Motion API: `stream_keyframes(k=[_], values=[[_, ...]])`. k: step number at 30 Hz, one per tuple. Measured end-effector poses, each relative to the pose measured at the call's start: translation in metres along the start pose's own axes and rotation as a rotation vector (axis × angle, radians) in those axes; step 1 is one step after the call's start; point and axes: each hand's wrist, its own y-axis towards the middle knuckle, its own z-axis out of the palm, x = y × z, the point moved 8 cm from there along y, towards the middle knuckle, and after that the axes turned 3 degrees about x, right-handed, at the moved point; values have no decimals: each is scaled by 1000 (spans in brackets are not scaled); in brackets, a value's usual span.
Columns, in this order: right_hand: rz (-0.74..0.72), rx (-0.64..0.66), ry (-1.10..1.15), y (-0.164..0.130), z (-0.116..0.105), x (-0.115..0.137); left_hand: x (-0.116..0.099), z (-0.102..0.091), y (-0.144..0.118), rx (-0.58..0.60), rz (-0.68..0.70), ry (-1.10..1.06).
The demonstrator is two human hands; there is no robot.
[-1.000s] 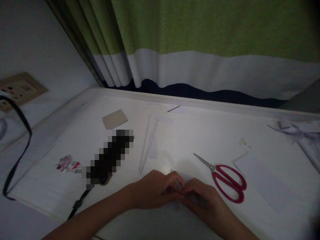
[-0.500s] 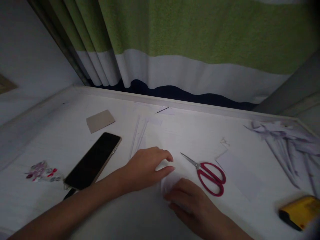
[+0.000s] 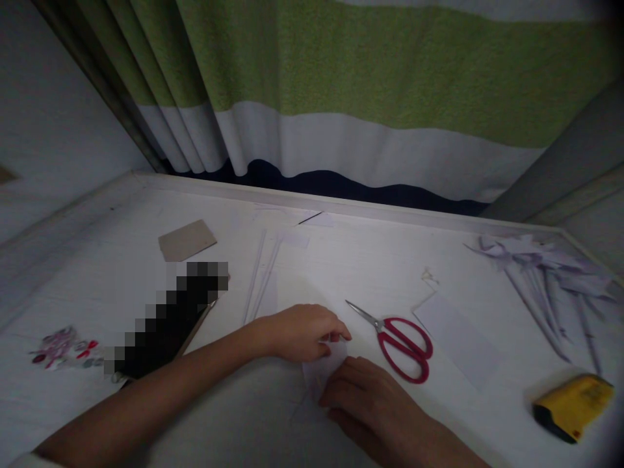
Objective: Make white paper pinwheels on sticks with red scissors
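White paper, a small folded piece, lies on the surface between both hands. The right hand rests flat on its near edge, fingers bent and pressing down. The left hand pinches its far edge with the fingertips (the hold looks light). Just to the right lie red-handled scissors, closed, then a white sheet and a yellow object. To the left lies a phone. Farther away are thin paper strips, a brown card and folded paper shapes. Behind hangs a green striped curtain.
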Motion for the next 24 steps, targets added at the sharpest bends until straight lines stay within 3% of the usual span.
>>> stream_keyframes(k=[17,24], values=[[40,-111,296,-2,1,-21,2,-2,-7,-165,-68,83],[49,-110,301,-2,1,-22,-3,3,-10,-95,-97,100]])
